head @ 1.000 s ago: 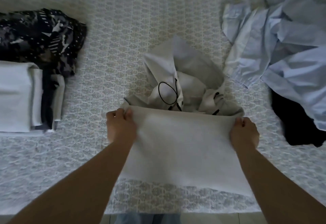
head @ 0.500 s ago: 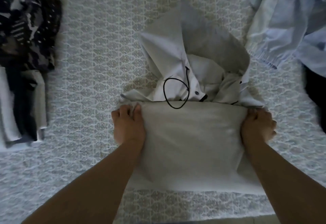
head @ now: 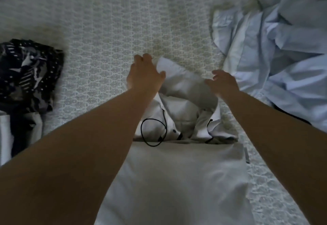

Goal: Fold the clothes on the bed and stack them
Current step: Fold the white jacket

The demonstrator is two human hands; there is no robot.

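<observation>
A light grey hoodie [head: 185, 180] lies on the bed in front of me, its body folded into a flat rectangle. Beyond the fold the hood [head: 184, 86] stands crumpled, with a black drawstring [head: 154, 132] looped on it. My left hand [head: 144, 74] is at the hood's far left tip, its fingers curled and the thumb against the fabric edge. Just above the hood's right side, my right hand [head: 223, 83] hovers with fingers spread and holds nothing.
A stack of folded clothes sits at the left edge, a dark patterned garment [head: 30, 72] beside white folded pieces [head: 4, 136]. Rumpled light blue clothes [head: 274, 56] fill the right, over a black garment [head: 292, 116]. The patterned bedspread [head: 123, 30] stretches beyond.
Both hands have let go of the folded edge of the hoodie's body and moved forward to the hood. The view has tilted closer over the garment.
</observation>
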